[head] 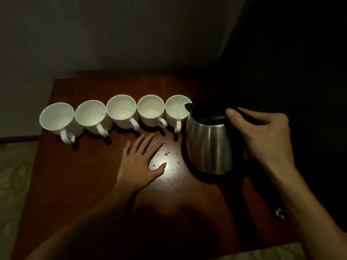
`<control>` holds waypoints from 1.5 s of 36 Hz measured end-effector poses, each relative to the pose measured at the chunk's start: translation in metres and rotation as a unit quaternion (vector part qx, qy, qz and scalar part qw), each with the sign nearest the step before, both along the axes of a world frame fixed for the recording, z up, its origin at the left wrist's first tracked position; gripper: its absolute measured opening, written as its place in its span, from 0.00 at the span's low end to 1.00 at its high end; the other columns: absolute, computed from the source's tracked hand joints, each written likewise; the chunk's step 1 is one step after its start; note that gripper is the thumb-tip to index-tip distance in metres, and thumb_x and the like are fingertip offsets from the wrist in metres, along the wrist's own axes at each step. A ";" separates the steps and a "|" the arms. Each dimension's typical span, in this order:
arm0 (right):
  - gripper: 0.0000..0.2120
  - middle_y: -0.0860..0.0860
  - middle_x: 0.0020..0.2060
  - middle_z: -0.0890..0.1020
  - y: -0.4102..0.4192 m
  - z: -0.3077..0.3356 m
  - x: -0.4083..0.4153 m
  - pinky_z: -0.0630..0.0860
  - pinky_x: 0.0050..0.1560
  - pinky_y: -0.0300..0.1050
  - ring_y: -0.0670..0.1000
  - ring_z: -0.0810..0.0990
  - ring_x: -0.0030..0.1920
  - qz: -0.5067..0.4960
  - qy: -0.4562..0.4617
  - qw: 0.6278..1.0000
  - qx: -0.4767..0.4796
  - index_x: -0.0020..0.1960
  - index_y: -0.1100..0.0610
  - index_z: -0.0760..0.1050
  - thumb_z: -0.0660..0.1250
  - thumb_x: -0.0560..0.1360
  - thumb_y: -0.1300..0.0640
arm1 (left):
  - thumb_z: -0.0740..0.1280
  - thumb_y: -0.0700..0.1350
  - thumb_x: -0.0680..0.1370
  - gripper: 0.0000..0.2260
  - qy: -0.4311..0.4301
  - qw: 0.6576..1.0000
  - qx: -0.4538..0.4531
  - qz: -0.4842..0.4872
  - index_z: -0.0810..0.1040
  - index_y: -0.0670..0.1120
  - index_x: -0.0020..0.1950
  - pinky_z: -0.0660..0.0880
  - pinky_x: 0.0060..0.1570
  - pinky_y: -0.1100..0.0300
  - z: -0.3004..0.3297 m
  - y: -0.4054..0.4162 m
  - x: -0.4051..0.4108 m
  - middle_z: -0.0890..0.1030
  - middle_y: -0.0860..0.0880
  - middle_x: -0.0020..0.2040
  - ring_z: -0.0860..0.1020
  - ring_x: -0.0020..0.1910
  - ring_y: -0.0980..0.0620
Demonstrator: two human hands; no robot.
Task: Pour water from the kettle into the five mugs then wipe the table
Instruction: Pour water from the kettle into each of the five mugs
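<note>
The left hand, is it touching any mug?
Apart. The head view shows the left hand flat on the table, bare wood between its fingertips and the mugs.

Both arms are bare all the way up to where the shot cuts off, no sleeves showing; left hand (139,162) has no rings, no watch or band at the wrist; right hand (262,136) same deal, nothing worn on it; fingernails look short and plain, thumbnail clearly visible
</note>
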State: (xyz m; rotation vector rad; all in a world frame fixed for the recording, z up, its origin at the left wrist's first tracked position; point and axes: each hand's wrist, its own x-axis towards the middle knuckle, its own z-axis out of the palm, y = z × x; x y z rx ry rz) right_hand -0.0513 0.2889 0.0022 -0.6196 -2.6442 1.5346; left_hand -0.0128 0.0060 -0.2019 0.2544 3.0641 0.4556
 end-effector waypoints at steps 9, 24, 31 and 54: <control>0.42 0.47 0.58 0.88 -0.001 0.001 0.000 0.85 0.62 0.53 0.45 0.86 0.60 0.012 0.010 1.000 -0.012 0.68 0.50 0.85 0.74 0.62 0.27 | 0.55 0.73 0.77 0.34 -0.005 1.000 -0.001 -0.002 0.57 0.64 0.82 0.45 0.79 0.39 0.000 -0.001 -0.001 0.53 0.54 0.84 0.49 0.83 0.50; 0.42 0.46 0.57 0.88 0.000 0.003 -0.001 0.85 0.62 0.52 0.44 0.86 0.58 0.012 0.006 1.000 -0.023 0.68 0.50 0.85 0.74 0.60 0.27 | 0.55 0.72 0.77 0.33 -0.007 1.000 -0.006 0.000 0.59 0.64 0.81 0.46 0.79 0.39 0.001 0.000 -0.001 0.55 0.53 0.84 0.49 0.83 0.50; 0.36 0.44 0.55 0.88 0.000 0.001 -0.002 0.85 0.62 0.51 0.44 0.87 0.57 0.004 0.000 1.000 -0.023 0.67 0.49 0.86 0.77 0.65 0.31 | 0.55 0.72 0.77 0.33 -0.003 1.000 0.005 -0.001 0.59 0.64 0.81 0.47 0.79 0.39 0.002 0.001 -0.001 0.56 0.53 0.84 0.51 0.83 0.50; 0.30 0.47 0.54 0.90 0.003 -0.002 -0.005 0.86 0.60 0.52 0.45 0.88 0.55 -0.005 -0.008 1.000 -0.016 0.66 0.51 0.87 0.80 0.70 0.35 | 0.54 0.73 0.76 0.34 -0.004 1.000 0.005 -0.001 0.57 0.64 0.82 0.47 0.79 0.39 0.001 0.000 0.000 0.56 0.53 0.84 0.50 0.83 0.50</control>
